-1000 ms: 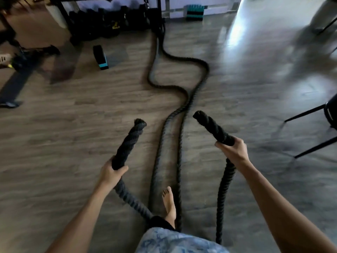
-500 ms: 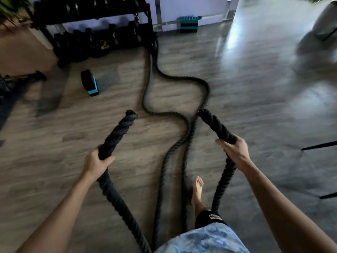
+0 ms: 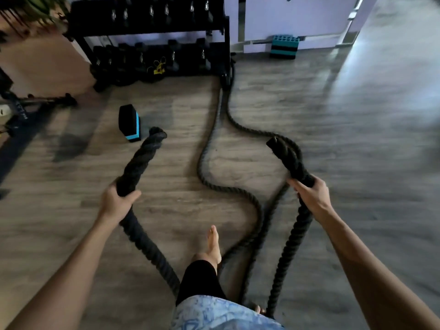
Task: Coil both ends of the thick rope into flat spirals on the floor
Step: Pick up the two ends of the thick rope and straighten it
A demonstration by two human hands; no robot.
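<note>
Coiling has not begun: left hand (image 3: 119,201) and right hand (image 3: 310,194) each grip one raised end of the thick black twisted rope (image 3: 228,186); no spiral lies on the grey wood-plank floor (image 3: 71,234).

Gym, likely a small or home one: black two-tier metal dumbbell rack (image 3: 152,39) stocked with dark dumbbells against the wall, thick black braided battle rope (image 3: 240,194) across grey wood-plank floor (image 3: 357,139), teal-and-black foam blocks (image 3: 129,122).

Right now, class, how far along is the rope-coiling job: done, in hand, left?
Done: no spiral on the floor yet. In hand: left hand and right hand each grip a raised end of the rope. Left: both spirals; its middle lies snaking loose.
</note>
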